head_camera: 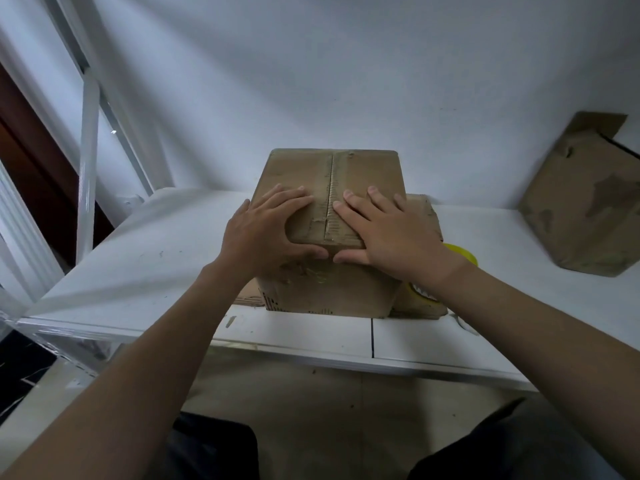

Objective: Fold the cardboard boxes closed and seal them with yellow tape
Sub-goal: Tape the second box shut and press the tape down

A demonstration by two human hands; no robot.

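On the white table (156, 271), near its front edge, stands a cardboard box (332, 174) with its top flaps folded down so that they meet along a centre seam (331, 188). The left hand (266, 230) lies flat on the left flap and the right hand (388, 237) on the right flap. Their fingers (294, 197) are straight and spread apart, pressing down on the cardboard, while both thumbs reach over the front edge onto the near face. No tape shows on the seam. Just right of the box, partly hidden behind the right wrist, sits a yellow tape roll (462, 255). Farther right, a flattened box (585, 202) leans against the wall (346, 81).
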